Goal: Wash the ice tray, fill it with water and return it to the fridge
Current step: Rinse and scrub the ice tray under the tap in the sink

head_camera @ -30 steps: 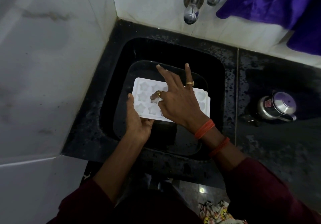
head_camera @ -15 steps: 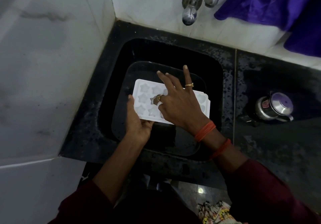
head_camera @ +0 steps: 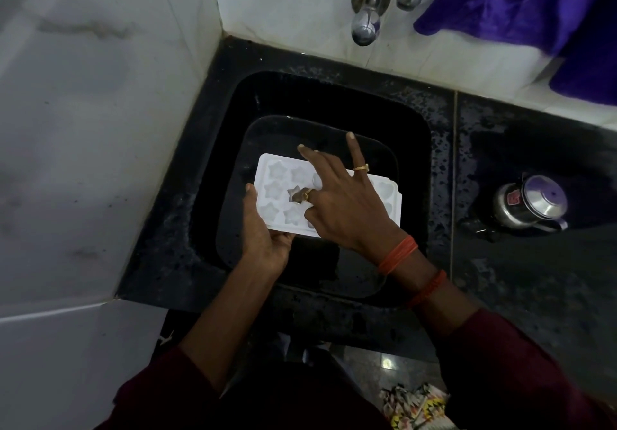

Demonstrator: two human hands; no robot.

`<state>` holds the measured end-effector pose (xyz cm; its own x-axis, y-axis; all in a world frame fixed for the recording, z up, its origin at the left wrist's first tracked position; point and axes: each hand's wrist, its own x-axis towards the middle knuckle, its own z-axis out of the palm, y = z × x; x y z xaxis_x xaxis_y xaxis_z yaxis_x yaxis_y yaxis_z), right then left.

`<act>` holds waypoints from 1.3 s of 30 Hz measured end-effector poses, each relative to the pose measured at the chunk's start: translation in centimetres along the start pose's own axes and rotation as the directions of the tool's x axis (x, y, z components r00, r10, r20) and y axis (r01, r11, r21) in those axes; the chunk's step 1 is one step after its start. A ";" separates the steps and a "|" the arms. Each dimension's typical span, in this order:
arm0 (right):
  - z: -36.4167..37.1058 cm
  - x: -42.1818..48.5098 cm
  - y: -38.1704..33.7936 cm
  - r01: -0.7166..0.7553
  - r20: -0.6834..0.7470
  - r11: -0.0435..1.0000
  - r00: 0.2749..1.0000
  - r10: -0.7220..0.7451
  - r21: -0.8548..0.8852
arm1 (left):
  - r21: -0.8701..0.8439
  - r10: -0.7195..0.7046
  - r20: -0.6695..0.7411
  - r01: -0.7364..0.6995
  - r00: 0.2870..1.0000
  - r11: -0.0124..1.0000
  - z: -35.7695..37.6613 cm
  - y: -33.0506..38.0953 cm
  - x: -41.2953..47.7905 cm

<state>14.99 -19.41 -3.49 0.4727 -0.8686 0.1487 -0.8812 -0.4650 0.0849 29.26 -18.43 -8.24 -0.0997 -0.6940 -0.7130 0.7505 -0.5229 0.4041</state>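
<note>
single head-worn wide-angle view. i'm looking forward and steeply down from close above the black square stone sink (head_camera: 414, 169); the white plastic star-celled ice tray (head_camera: 273, 192) lands near centre. chrome metal tap (head_camera: 365, 25) touches the top edge, white tiled wall (head_camera: 100, 129) bows along the left, dark red cloth sleeves (head_camera: 517, 379) fill the bottom.

Nothing readable is coming through in this view. The one label-like mark is sitting on the small steel pot (head_camera: 531, 207), which is standing on the black counter (head_camera: 534, 296) at the right. It is a red sticker (head_camera: 512, 198) on the pot's side. Whatever is printed on it is blurring out, too small for me to make out any letter, number or brand.
</note>
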 end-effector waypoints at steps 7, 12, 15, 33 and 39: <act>0.5 -0.3 -0.4 -0.028 0.019 0.999 0.999 0.027 0.037 | 0.021 0.030 0.033 -0.031 0.999 0.999 0.3 0.1 -0.2; 0.1 -0.4 -0.7 -0.056 -0.053 0.996 0.997 0.059 0.063 | 0.073 0.059 0.036 -0.061 0.998 0.995 0.0 0.2 0.2; -0.2 -0.5 -0.8 -0.051 -0.105 0.992 0.993 0.063 0.117 | 0.087 0.067 0.059 -0.072 0.996 0.994 0.1 0.2 0.4; -0.4 -0.9 -2.2 -0.032 -0.005 0.995 0.999 0.033 0.090 | 0.046 0.014 0.005 -0.015 1.000 0.999 0.0 0.2 1.0; -0.1 -1.4 -2.9 -0.025 0.051 0.997 0.998 0.022 0.070 | 0.028 -0.011 0.000 0.011 1.000 1.000 0.2 0.9 0.2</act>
<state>16.87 -16.81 -3.86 0.4526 -0.8861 0.0997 -0.8911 -0.4537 0.0122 29.75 -19.16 -7.89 -0.1076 -0.6885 -0.7173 0.7306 -0.5441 0.4126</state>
